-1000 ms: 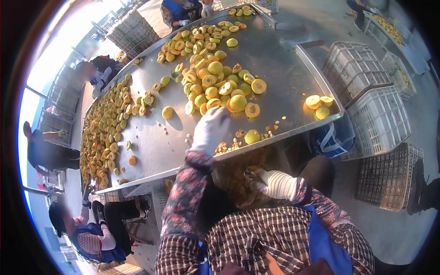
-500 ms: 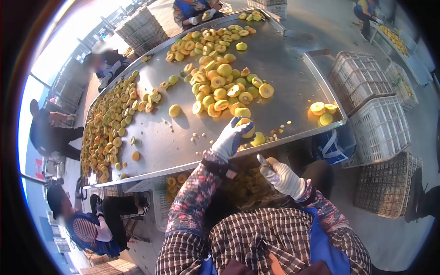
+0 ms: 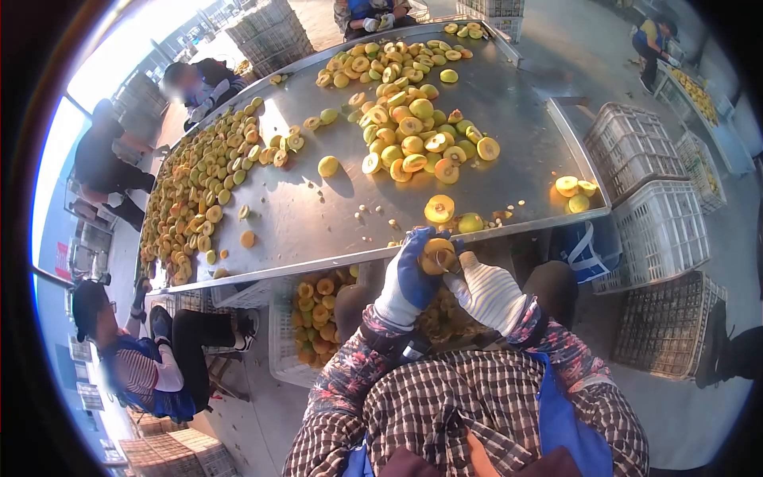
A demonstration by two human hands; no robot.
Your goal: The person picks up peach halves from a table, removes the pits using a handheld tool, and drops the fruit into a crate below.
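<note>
My left hand (image 3: pixel 404 278), in a white and blue glove, grips a yellow peach half (image 3: pixel 436 257) just off the table's near edge. Against it is my right hand (image 3: pixel 486 292), in a striped white glove, closed around a small metal tool (image 3: pixel 447 263). A thin curved piece of that tool shows at the fruit; the handle is hidden in the glove. Just beyond my hands, a hollowed peach half (image 3: pixel 439 208) rests cut side up on the metal table (image 3: pixel 318 230), beside a greenish peach piece (image 3: pixel 470 222). Loose pits (image 3: pixel 509 211) lie near there.
A pile of peach halves (image 3: pixel 413 143) covers the table's middle, with another spread (image 3: pixel 191 207) at left. Under the table stands a crate of halves (image 3: pixel 318 318). Stacked crates (image 3: pixel 660 222) stand at right. Co-workers (image 3: pixel 151 358) sit at left and at the far side.
My left hand has drawn back from the tabletop with a peach half, meeting my right hand and its tool at the near edge. The view has shifted slightly.
</note>
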